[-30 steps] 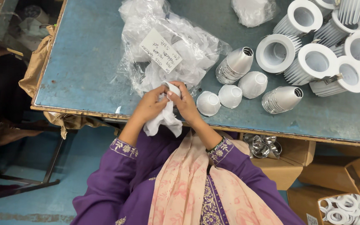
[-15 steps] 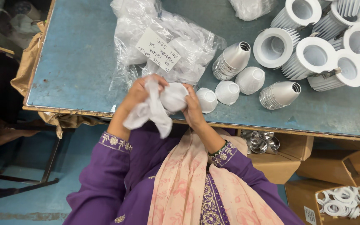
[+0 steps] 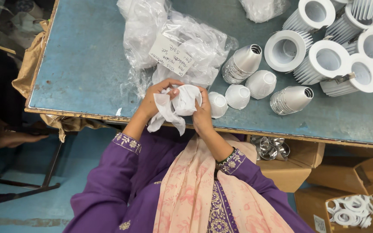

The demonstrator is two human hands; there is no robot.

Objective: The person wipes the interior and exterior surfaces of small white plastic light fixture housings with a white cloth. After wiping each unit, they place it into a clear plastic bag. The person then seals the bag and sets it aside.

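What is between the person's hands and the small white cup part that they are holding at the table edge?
A white cloth is wrapped over the white cup part. The left hand presses through the cloth, so it lies between that hand and the part. The right hand seems to grip the part directly on its other side.

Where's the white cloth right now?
Head view, low centre: the white cloth is bunched between the left hand and right hand, at the table's near edge.
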